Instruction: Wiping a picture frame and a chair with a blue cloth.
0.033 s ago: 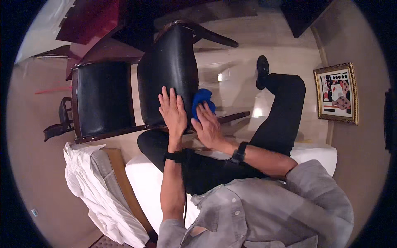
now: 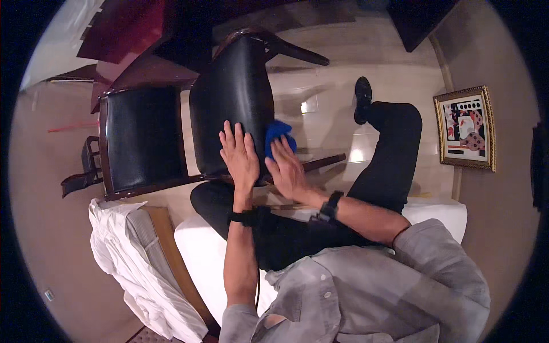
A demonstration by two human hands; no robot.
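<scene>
A black padded chair [image 2: 231,86] with a dark wooden frame lies tipped in front of me, its smooth seat facing up. My left hand [image 2: 241,160] rests flat on the padding near its close edge, fingers stretched out and slightly spread. At the padding's right side, my right hand [image 2: 290,177] presses a bright blue cloth [image 2: 277,131] against the edge with its fingers. The cloth is bunched, and part of it is hidden under those fingers. Each wrist wears a black band.
The chair's black backrest [image 2: 143,137] extends to the left. One wooden leg [image 2: 326,162] points right and another lies beyond the seat. A framed picture [image 2: 466,128] leans by the right wall. White bedding [image 2: 137,268] is at lower left, and my black shoe [image 2: 362,100] stands on the tiles.
My right hand and the blue cloth have shifted slightly away from me along the chair's edge. My left hand stays nearly in place.
</scene>
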